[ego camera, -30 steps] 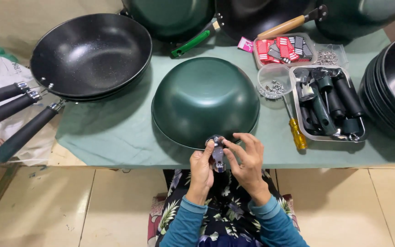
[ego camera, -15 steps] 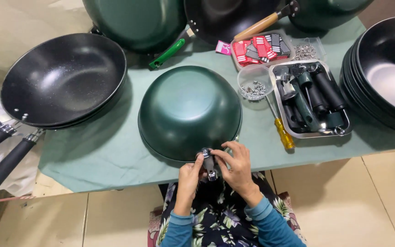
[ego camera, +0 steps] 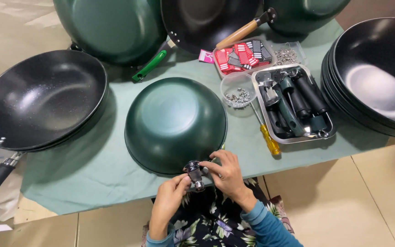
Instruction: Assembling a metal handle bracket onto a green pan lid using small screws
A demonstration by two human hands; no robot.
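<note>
The view has shifted left, while both hands, left hand (ego camera: 169, 197) and right hand (ego camera: 227, 176), keep fingers clamped on a shiny metal bracket (ego camera: 194, 173) at the upturned glossy green wok's (ego camera: 175, 124) rim, lower centre.

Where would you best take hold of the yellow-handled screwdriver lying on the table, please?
Grip the screwdriver by its yellow handle, which lies at the near end toward the table edge; its thin shaft points away toward the clear bowl of screws. Coming from the near side with the right hand looks easiest, since the metal tray crowds its right flank.
</note>
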